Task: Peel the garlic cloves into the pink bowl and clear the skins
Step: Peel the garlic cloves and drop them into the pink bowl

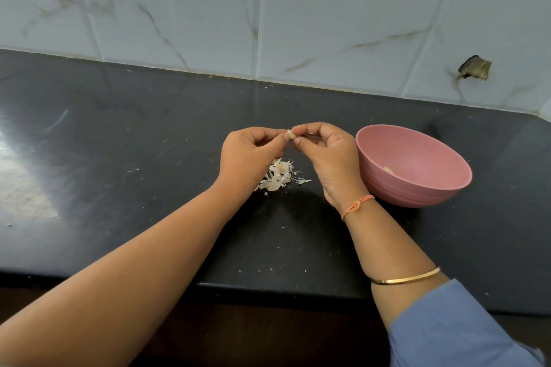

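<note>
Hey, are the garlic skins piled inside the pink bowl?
No, the garlic skins lie in a loose heap on the black counter, outside the pink bowl and apart from it.

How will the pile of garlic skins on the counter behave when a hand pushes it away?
The garlic skins look thin and curled, so they are probably very light and floppy and may scatter rather than slide together. Small flakes lie scattered on the dark counter, so some will likely cling or stay behind.
</note>
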`<action>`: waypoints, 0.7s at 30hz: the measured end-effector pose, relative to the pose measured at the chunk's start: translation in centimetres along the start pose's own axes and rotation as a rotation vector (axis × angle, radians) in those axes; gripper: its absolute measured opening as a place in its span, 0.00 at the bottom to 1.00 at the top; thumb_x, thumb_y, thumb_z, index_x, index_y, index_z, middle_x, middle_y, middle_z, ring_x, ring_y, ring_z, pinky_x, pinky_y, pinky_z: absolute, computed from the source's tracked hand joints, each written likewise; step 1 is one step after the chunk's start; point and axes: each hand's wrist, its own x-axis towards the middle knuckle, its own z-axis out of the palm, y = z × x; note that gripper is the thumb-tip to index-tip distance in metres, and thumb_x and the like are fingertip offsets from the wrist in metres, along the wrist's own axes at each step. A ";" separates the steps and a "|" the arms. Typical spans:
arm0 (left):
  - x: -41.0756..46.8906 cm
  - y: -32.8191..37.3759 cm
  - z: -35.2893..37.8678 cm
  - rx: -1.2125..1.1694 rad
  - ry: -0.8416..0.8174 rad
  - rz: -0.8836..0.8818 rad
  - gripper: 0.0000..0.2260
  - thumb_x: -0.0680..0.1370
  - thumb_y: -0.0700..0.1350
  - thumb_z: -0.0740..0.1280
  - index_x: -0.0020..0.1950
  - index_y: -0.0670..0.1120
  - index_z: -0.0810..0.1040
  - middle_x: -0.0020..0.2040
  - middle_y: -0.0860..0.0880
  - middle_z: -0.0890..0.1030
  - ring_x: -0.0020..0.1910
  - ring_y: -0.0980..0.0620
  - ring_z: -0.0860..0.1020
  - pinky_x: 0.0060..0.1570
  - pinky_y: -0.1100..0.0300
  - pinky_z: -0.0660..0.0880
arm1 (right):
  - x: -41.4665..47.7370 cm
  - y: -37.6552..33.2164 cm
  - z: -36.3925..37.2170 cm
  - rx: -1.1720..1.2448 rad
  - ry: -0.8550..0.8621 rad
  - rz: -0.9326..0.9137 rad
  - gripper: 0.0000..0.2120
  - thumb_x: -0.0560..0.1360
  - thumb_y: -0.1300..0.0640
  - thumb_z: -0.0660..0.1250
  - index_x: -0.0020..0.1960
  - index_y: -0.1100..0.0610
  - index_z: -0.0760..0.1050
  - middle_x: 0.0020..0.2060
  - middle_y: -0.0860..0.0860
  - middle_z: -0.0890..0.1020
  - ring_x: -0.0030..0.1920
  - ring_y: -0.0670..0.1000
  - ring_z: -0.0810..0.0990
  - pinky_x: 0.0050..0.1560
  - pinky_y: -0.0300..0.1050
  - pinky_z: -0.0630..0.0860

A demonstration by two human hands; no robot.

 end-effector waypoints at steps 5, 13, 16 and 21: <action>0.0 -0.1 0.0 0.038 0.000 0.037 0.05 0.74 0.44 0.72 0.39 0.53 0.82 0.39 0.46 0.84 0.43 0.45 0.83 0.48 0.48 0.80 | 0.0 0.1 0.0 -0.083 -0.016 -0.042 0.11 0.71 0.69 0.70 0.40 0.53 0.80 0.38 0.49 0.83 0.42 0.47 0.83 0.49 0.40 0.80; 0.2 -0.3 -0.1 0.058 -0.007 0.023 0.06 0.74 0.42 0.71 0.38 0.49 0.83 0.36 0.49 0.84 0.42 0.44 0.83 0.48 0.45 0.80 | 0.1 0.3 0.0 -0.110 -0.015 -0.029 0.08 0.71 0.69 0.70 0.41 0.56 0.80 0.38 0.51 0.83 0.41 0.48 0.83 0.48 0.42 0.80; 0.1 -0.3 -0.1 0.072 -0.001 0.027 0.06 0.74 0.42 0.70 0.37 0.49 0.82 0.36 0.49 0.84 0.42 0.38 0.82 0.46 0.42 0.79 | 0.0 0.4 0.1 -0.157 -0.013 -0.048 0.08 0.71 0.68 0.69 0.42 0.56 0.80 0.38 0.51 0.83 0.41 0.48 0.82 0.47 0.42 0.80; 0.2 -0.4 -0.1 0.095 0.008 0.023 0.07 0.74 0.42 0.71 0.36 0.49 0.82 0.34 0.48 0.84 0.41 0.40 0.82 0.46 0.43 0.80 | 0.0 0.5 0.0 -0.165 -0.024 -0.053 0.10 0.72 0.68 0.69 0.41 0.54 0.79 0.38 0.50 0.83 0.41 0.47 0.82 0.47 0.41 0.80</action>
